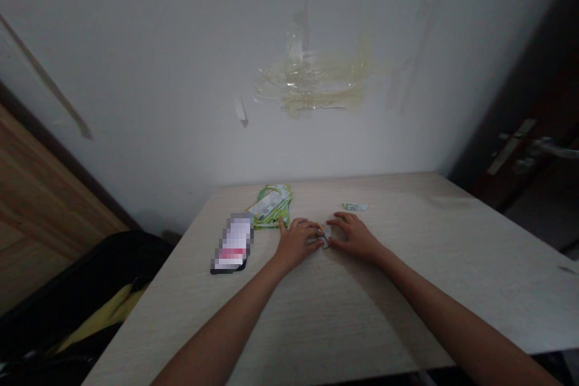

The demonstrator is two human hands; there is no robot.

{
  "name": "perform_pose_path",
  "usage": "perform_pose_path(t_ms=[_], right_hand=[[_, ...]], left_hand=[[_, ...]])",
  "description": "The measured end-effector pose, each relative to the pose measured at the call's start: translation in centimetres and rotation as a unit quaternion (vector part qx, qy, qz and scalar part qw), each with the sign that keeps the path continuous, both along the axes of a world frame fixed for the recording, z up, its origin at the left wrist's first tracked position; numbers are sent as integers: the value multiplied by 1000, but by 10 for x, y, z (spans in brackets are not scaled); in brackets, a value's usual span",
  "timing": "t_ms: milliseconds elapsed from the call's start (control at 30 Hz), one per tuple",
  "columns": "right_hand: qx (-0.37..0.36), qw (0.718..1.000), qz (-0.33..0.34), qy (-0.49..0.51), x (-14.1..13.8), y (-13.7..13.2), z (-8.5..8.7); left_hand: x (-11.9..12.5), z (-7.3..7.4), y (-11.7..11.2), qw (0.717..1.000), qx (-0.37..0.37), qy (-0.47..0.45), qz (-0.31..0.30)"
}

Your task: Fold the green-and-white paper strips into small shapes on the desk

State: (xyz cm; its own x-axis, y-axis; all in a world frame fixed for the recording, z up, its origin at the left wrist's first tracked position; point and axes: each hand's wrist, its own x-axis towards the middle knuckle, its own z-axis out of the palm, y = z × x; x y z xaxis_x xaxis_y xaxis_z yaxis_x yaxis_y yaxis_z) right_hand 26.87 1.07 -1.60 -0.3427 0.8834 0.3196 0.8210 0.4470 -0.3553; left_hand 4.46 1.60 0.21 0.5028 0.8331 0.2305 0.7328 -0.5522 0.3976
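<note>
A small, crumpled, whitish scrap of wrapper lies on the table between my two hands. My left hand rests low over the tabletop, its fingertips closed on the left side of the scrap. From the other side, my right hand curls its fingers and thumb onto the same scrap. The scrap's exact kind is too small and dim to make out. Just beyond my left hand is a green and white printed packet, lying flat. A thin torn strip with green edges and print lies beyond my right hand.
A smartphone with a blurred, lit screen lies left of my left hand. The pale wooden table meets a wall with peeling tape. A dark bag-like thing stands at the left, and a door handle shows at right.
</note>
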Motion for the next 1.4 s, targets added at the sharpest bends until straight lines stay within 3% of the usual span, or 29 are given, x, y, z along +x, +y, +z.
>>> perform_pose_path(t_ms=[400,1000,1400], right_hand=[[23,998,-55,-37,-5,9,2],[33,999,-10,-24,-2,-4,-1],[15,988,58,140,15,10,-8]], left_hand=[[-3,1,1,999,-9,19,-26],[-2,-6,2,999,23,12,-26],[0,-9,2,1000,14,5,-24]])
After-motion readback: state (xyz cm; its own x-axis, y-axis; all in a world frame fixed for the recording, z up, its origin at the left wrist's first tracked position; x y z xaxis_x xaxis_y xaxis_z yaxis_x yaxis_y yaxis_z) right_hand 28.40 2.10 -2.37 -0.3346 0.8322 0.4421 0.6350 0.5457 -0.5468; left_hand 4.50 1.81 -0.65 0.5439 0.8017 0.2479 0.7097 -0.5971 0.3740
